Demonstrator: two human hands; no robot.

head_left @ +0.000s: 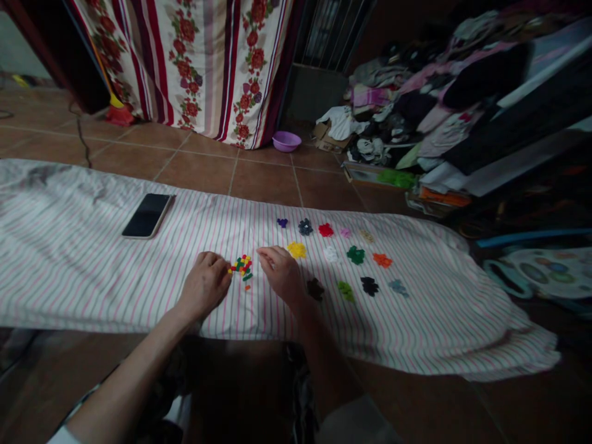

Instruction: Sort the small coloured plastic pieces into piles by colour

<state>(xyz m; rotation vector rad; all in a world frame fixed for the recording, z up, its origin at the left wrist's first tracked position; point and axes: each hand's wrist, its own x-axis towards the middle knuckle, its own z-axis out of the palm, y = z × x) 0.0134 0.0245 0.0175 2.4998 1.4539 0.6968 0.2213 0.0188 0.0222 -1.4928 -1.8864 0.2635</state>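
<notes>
A cluster of small red, yellow and green pieces (241, 265) lies on the striped cloth (102, 271) between my hands. My left hand (206, 283) rests at the cluster's left edge, its fingers curled; whatever it may hold is hidden. To the right of the cluster, my right hand (280, 269) has thumb and fingertips drawn together, and anything between them is too small to make out. Just beyond that hand sits a yellow pile (296, 250). More small piles spread rightward, among them a red pile (325, 230), a dark green pile (356, 254) and a brown pile (315, 288).
A phone (148, 216) lies on the cloth at the left. Beyond the cloth's far edge are a floral curtain (208, 68) and a purple basin (287, 142) on the tiled floor. Heaped clothes (416, 105) fill the back right.
</notes>
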